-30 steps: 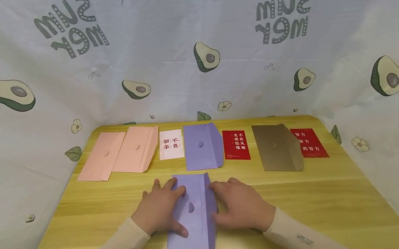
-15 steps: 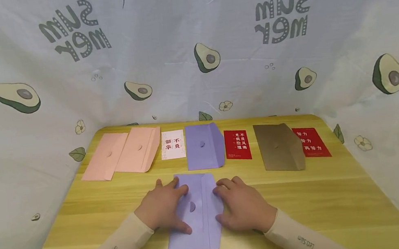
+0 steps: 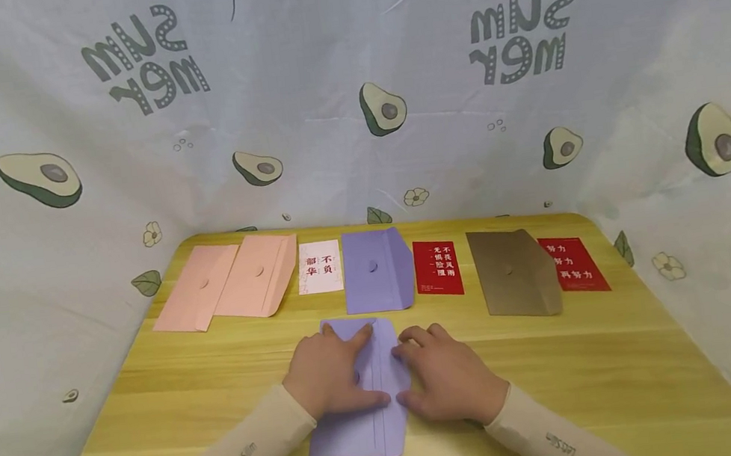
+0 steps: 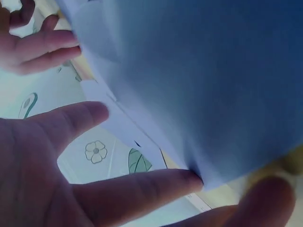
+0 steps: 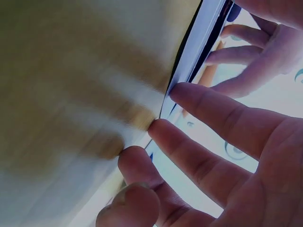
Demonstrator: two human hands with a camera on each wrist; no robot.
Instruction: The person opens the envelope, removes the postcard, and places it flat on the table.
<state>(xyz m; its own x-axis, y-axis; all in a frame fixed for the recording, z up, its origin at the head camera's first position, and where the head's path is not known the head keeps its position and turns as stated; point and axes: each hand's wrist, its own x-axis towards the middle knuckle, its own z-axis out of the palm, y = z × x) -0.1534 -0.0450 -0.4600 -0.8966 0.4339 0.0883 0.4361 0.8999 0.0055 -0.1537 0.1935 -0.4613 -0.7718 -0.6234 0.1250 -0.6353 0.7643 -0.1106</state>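
Note:
A lavender envelope lies on the table in front of me, its flap spread flat to the right. Across its upper middle rests my left hand, thumb and forefinger spread, their tips near the flap's crease. The hand partly covers the half-moon tab. In the left wrist view the envelope fills much of the picture beyond the fingers. At the flap's right edge, my right hand touches it with loosely bent fingers. The right wrist view has these fingertips down at the tabletop beside the envelope's edge.
Along the back of the wooden table lie two pink envelopes, a white card, another purple envelope, a red card and a brown envelope. The brown envelope overlaps a second red card. A printed curtain hangs behind.
The flap was partly raised and has come down flat to the right. My left hand has slid right over the envelope towards the crease, while the right hand stays by the flap edge.

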